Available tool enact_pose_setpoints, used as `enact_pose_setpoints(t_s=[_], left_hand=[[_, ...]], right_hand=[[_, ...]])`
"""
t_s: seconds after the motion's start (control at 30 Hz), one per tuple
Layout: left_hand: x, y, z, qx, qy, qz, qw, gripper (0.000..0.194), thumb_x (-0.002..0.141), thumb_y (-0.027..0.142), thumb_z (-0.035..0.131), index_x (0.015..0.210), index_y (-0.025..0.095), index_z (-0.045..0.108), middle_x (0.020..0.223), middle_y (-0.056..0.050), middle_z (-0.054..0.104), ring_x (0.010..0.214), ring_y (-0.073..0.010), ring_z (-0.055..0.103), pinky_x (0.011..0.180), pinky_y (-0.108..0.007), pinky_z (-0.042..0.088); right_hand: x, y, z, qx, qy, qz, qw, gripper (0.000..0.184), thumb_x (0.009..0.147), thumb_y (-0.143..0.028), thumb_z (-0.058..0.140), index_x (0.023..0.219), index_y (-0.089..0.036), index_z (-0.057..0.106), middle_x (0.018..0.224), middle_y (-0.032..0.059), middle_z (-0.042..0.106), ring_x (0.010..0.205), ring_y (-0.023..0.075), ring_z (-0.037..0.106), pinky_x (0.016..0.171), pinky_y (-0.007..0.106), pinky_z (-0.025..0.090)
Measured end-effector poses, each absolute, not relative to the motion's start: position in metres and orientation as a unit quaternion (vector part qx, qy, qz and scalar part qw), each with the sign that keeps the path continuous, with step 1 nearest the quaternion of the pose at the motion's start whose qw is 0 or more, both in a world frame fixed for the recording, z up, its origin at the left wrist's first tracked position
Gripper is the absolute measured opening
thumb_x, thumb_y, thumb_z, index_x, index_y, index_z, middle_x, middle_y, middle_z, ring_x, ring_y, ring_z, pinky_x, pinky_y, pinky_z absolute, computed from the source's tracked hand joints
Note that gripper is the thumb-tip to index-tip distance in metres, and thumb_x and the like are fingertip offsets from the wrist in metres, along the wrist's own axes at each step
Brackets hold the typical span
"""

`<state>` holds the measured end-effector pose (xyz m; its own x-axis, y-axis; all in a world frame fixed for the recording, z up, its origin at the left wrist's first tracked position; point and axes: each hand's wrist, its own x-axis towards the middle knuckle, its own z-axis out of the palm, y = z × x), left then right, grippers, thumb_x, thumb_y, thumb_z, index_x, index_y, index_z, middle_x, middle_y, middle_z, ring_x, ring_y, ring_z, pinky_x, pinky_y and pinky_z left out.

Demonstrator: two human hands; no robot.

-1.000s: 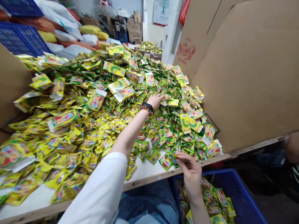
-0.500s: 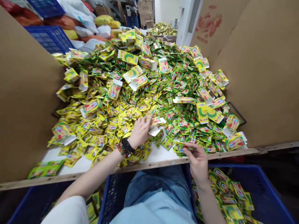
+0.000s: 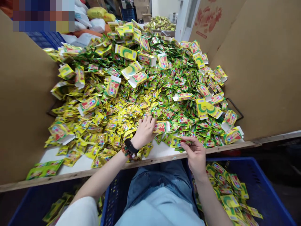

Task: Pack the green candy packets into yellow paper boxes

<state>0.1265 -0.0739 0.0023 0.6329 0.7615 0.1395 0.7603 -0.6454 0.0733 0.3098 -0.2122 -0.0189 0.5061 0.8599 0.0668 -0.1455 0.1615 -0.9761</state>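
Note:
A large heap of small yellow-green foil sachets [image 3: 131, 94], mixed with flattened printed cartons, covers a white table [image 3: 50, 155]. My left hand [image 3: 144, 132] lies curled on the sachets near the table's front, next to a yellow carton [image 3: 161, 127]. Whether it grips anything is hidden under the fingers. My right hand [image 3: 194, 153] is just above the wooden front edge [image 3: 150, 164], its thumb and fingers pinched on a green-yellow sachet [image 3: 180, 143].
Tall cardboard sheets [image 3: 258, 62] wall the table's right side, and another [image 3: 25, 94] stands at the left. Blue crates sit below the front edge; the right one [image 3: 256, 175] holds sachets. A tray of sachets [image 3: 161, 24] and stuffed bags [image 3: 96, 12] lie beyond.
My left hand has drawn back from deep in the heap to near the front edge, beside the carton. My right hand stays near the edge, and the view has tilted down and settled.

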Motion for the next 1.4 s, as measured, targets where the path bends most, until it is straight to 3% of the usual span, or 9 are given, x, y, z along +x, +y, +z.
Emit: enact_pose_setpoints(t_s=[0.1,0.2,0.4,0.53,0.8,1.0,1.17,1.27,1.4], left_hand=[[0.122,-0.095,0.005,0.899,0.394,0.179,0.064,0.047,0.081,0.027,0.064,0.124,0.014,0.05,0.113,-0.014,0.059,0.104,-0.0285,0.055,0.087,-0.041,0.043],[0.118,-0.119,0.001,0.891,0.369,0.244,0.098,0.053,0.083,0.033,0.067,0.13,0.016,0.049,0.11,-0.012,0.06,0.1,-0.0263,0.056,0.086,-0.037,0.047],[0.117,-0.157,-0.024,0.862,0.387,0.288,0.158,0.051,0.077,0.032,0.07,0.124,0.019,0.054,0.103,-0.009,0.062,0.094,-0.0243,0.06,0.081,-0.035,0.051],[0.125,-0.173,-0.043,0.842,0.396,0.298,0.214,0.049,0.075,0.03,0.068,0.121,0.017,0.055,0.103,-0.01,0.064,0.094,-0.0249,0.06,0.081,-0.036,0.052],[0.134,-0.182,-0.064,0.81,0.376,0.353,0.28,0.047,0.071,0.032,0.066,0.114,0.017,0.055,0.095,-0.007,0.065,0.084,-0.0218,0.061,0.075,-0.034,0.05],[0.139,-0.191,-0.069,0.787,0.393,0.378,0.288,0.045,0.07,0.032,0.064,0.113,0.019,0.055,0.098,-0.007,0.065,0.086,-0.022,0.062,0.076,-0.035,0.05],[0.145,-0.203,-0.076,0.777,0.442,0.378,0.242,0.039,0.078,0.034,0.06,0.113,0.017,0.056,0.091,-0.008,0.066,0.083,-0.0233,0.061,0.074,-0.037,0.05],[0.149,-0.208,-0.078,0.76,0.446,0.401,0.249,0.035,0.088,0.026,0.05,0.122,0.018,0.052,0.097,-0.01,0.066,0.087,-0.0218,0.063,0.075,-0.035,0.051],[0.152,-0.208,-0.08,0.749,0.431,0.443,0.24,0.063,0.087,0.034,0.058,0.142,0.019,0.032,0.122,-0.014,0.061,0.1,-0.0218,0.064,0.082,-0.035,0.054]], right_hand=[[0.312,-0.207,-0.012,-0.505,-0.269,0.372,0.731,0.02,0.072,-0.027,0.08,0.089,-0.025,0.072,0.088,-0.0011,0.073,0.076,0.0117,0.064,0.071,0.024,0.051],[0.317,-0.199,-0.005,-0.486,-0.255,0.394,0.737,0.021,0.069,-0.028,0.081,0.087,-0.026,0.072,0.085,-0.0015,0.071,0.073,0.0116,0.062,0.069,0.024,0.05],[0.33,-0.199,0.008,-0.555,-0.495,0.395,0.54,0.007,0.08,-0.025,0.071,0.086,-0.024,0.073,0.093,0.0019,0.067,0.093,0.0187,0.063,0.083,0.032,0.05],[0.315,-0.208,0.017,-0.608,-0.584,0.262,0.469,0.016,0.088,-0.019,0.061,0.096,-0.025,0.073,0.096,0.0043,0.064,0.095,0.0197,0.063,0.083,0.033,0.051],[0.287,-0.216,0.0,-0.594,-0.596,0.042,0.538,0.023,0.088,-0.012,0.063,0.107,-0.024,0.066,0.091,0.0036,0.072,0.086,0.0182,0.068,0.079,0.033,0.055],[0.28,-0.224,-0.01,-0.597,-0.637,-0.082,0.48,0.021,0.087,-0.013,0.066,0.105,-0.024,0.065,0.088,0.0023,0.076,0.08,0.019,0.069,0.086,0.041,0.045],[0.268,-0.233,-0.013,-0.633,-0.659,-0.03,0.405,0.013,0.093,-0.016,0.058,0.097,-0.023,0.068,0.08,-0.0002,0.077,0.111,0.0283,0.063,0.101,0.051,0.027],[0.264,-0.238,-0.015,-0.617,-0.675,0.047,0.402,0.022,0.093,-0.018,0.056,0.112,-0.025,0.066,0.094,0.0023,0.078,0.122,0.0291,0.059,0.109,0.054,0.02],[0.267,-0.235,-0.026,-0.595,-0.562,0.191,0.542,0.06,0.09,-0.024,0.057,0.146,-0.03,0.037,0.138,0.0087,0.06,0.137,0.0256,0.047,0.111,0.049,0.034]])
